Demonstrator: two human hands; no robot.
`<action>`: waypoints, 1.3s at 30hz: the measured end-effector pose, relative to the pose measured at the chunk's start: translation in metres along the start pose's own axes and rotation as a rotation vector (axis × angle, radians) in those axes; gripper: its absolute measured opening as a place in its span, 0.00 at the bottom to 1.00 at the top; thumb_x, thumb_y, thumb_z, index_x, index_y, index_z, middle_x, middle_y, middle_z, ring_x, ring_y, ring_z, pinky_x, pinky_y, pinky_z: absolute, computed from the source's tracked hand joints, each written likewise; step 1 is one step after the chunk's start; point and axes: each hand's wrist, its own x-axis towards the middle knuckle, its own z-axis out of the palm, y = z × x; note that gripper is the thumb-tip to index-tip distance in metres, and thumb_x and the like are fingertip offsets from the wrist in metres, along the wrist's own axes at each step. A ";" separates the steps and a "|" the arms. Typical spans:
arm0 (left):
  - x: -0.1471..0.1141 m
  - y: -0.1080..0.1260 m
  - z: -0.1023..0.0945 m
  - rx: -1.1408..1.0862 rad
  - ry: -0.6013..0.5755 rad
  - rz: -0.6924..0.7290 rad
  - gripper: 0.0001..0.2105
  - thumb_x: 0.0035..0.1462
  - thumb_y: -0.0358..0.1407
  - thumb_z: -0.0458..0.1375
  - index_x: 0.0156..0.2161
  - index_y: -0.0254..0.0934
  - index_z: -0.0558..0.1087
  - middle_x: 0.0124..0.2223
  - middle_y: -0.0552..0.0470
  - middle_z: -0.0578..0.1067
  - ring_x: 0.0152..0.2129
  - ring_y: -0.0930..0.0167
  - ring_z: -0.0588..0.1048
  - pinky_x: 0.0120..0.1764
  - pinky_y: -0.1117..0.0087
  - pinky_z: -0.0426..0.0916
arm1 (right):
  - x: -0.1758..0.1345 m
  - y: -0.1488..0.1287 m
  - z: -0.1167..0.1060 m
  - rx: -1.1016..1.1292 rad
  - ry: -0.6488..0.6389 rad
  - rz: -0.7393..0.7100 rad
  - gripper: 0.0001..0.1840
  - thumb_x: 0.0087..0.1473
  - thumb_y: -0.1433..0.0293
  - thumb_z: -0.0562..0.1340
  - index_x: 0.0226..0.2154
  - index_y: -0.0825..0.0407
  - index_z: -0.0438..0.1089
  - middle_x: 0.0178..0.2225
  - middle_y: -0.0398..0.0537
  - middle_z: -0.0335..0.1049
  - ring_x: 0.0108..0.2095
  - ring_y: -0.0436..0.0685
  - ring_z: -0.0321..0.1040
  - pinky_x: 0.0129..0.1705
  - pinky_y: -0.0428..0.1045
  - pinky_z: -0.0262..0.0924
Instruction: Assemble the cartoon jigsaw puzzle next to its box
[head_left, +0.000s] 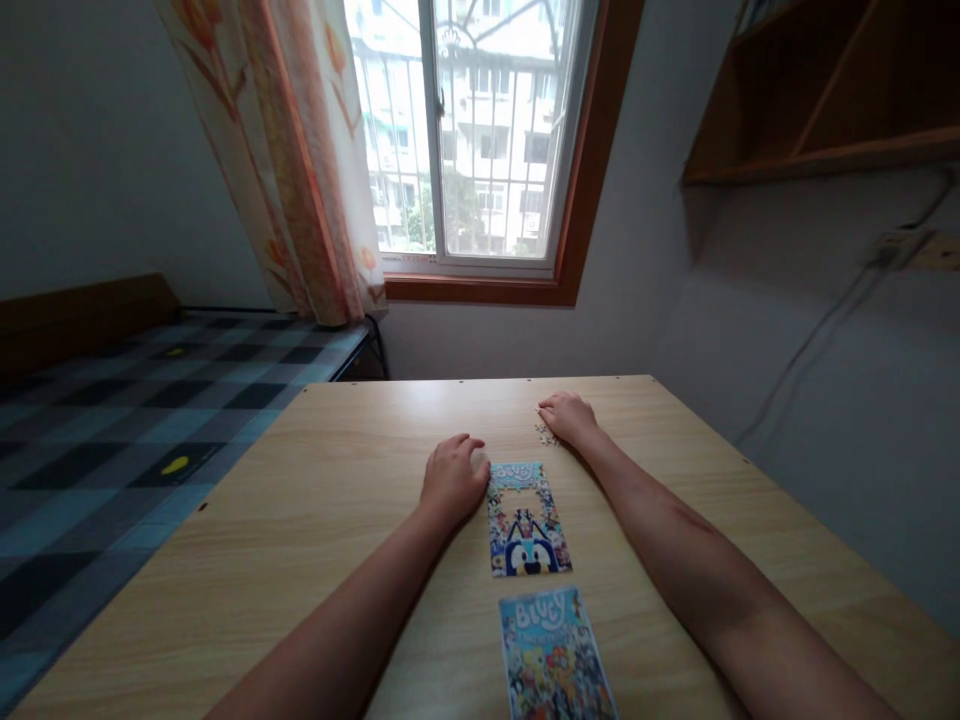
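A partly assembled jigsaw puzzle (531,556) lies flat on the wooden table, a blue cartoon dog face at its near end. Inside its colourful border is a gap where bare wood shows. My left hand (454,474) rests at the puzzle's upper left edge, fingers curved and apart, thumb by the border. Beyond the puzzle, my right hand (571,416) is low over the table, its fingers pinched at a small pale puzzle piece that shows at the fingertips. Several loose puzzle pieces (550,440) lie just below that hand. Closer to me is a printed Bluey picture sheet (553,650).
The wooden table (330,560) ends at a far edge below the window (495,150). At left stands a bed (150,440) with a checked cover. A wall shelf (817,150) hangs at upper right, with a cable (814,330) on the wall beneath.
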 end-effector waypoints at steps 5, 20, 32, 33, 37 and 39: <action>0.000 0.000 0.000 -0.005 -0.007 -0.002 0.16 0.58 0.36 0.59 0.51 0.38 0.78 0.58 0.43 0.75 0.56 0.59 0.71 0.62 0.57 0.62 | 0.003 0.001 -0.002 0.049 0.009 0.050 0.14 0.57 0.62 0.63 0.42 0.46 0.80 0.47 0.50 0.79 0.49 0.61 0.72 0.50 0.50 0.64; -0.001 0.002 -0.004 -0.095 0.010 0.028 0.16 0.56 0.37 0.61 0.50 0.40 0.79 0.57 0.46 0.76 0.56 0.60 0.72 0.62 0.57 0.62 | -0.035 -0.020 -0.076 0.494 0.339 -0.198 0.14 0.62 0.63 0.62 0.43 0.51 0.80 0.41 0.52 0.80 0.40 0.57 0.76 0.46 0.51 0.69; -0.003 0.001 -0.003 -0.056 -0.020 0.083 0.19 0.54 0.40 0.64 0.51 0.40 0.78 0.55 0.46 0.77 0.55 0.59 0.72 0.60 0.57 0.62 | -0.126 -0.054 -0.015 0.462 0.212 -0.716 0.06 0.60 0.72 0.66 0.34 0.47 0.80 0.35 0.47 0.80 0.36 0.56 0.74 0.43 0.51 0.66; -0.003 0.001 -0.003 -0.053 -0.020 0.084 0.19 0.54 0.40 0.64 0.51 0.40 0.78 0.55 0.46 0.77 0.54 0.59 0.72 0.60 0.57 0.62 | -0.126 -0.054 -0.015 0.447 0.205 -0.734 0.06 0.60 0.71 0.66 0.33 0.47 0.80 0.34 0.47 0.80 0.36 0.56 0.74 0.43 0.51 0.65; -0.003 0.002 -0.003 -0.046 -0.027 0.083 0.18 0.53 0.40 0.64 0.50 0.41 0.78 0.55 0.47 0.78 0.54 0.59 0.71 0.60 0.57 0.61 | -0.127 -0.055 -0.019 0.364 0.178 -0.786 0.07 0.61 0.68 0.66 0.33 0.44 0.80 0.34 0.46 0.81 0.37 0.57 0.72 0.48 0.56 0.62; -0.003 0.002 -0.003 -0.045 -0.029 0.079 0.18 0.53 0.40 0.64 0.50 0.41 0.78 0.55 0.47 0.77 0.55 0.59 0.71 0.60 0.57 0.61 | -0.128 -0.055 -0.020 0.343 0.170 -0.801 0.07 0.62 0.67 0.65 0.33 0.44 0.80 0.35 0.45 0.81 0.39 0.58 0.72 0.50 0.57 0.60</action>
